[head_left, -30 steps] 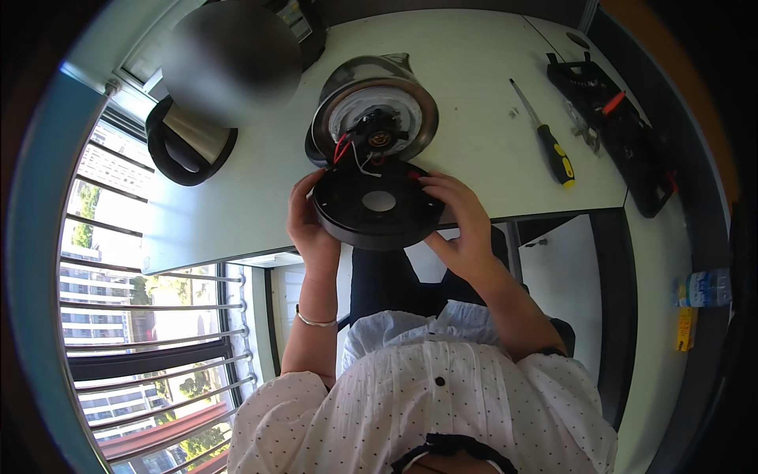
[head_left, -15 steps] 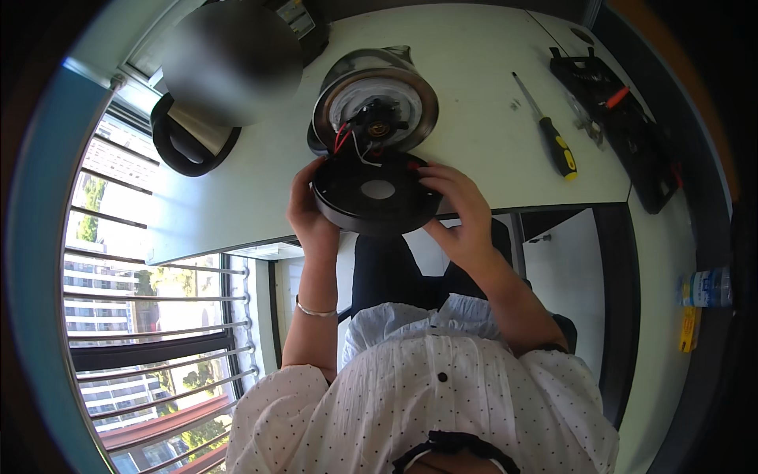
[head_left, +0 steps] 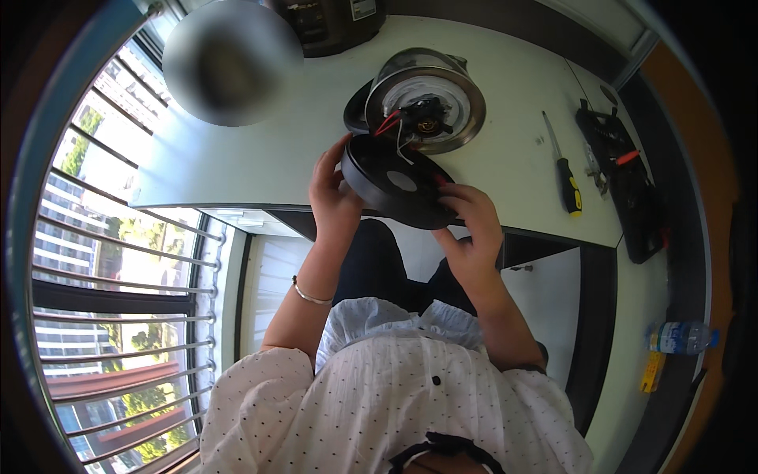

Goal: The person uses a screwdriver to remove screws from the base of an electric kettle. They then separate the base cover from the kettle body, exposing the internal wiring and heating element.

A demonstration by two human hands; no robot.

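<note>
Both hands hold a round black kettle base cover [head_left: 379, 183], tilted, at the table's front edge. My left hand [head_left: 335, 188] grips its left rim. My right hand [head_left: 474, 229] grips the right rim, with fingers over the upper face and the thumb below. Just beyond lies a metal electric kettle [head_left: 425, 101] on its side, its opened underside facing me. A black connector [head_left: 426, 118] sits in the middle of that underside. Red wires [head_left: 387, 123] and a white wire [head_left: 403, 146] hang out between kettle and cover.
On the right of the table [head_left: 513, 182] lie a yellow-and-black screwdriver [head_left: 567, 178] and a black tool case [head_left: 628, 189] with a red-handled tool [head_left: 628, 158]. A plastic bottle [head_left: 683, 338] stands out farther right. A dark appliance [head_left: 335, 24] is at the back, beside a blurred patch.
The cover has tilted, its right side dropping lower, with both hands still on it. The whole view has turned and shifted, so the kettle and tools appear farther right.
</note>
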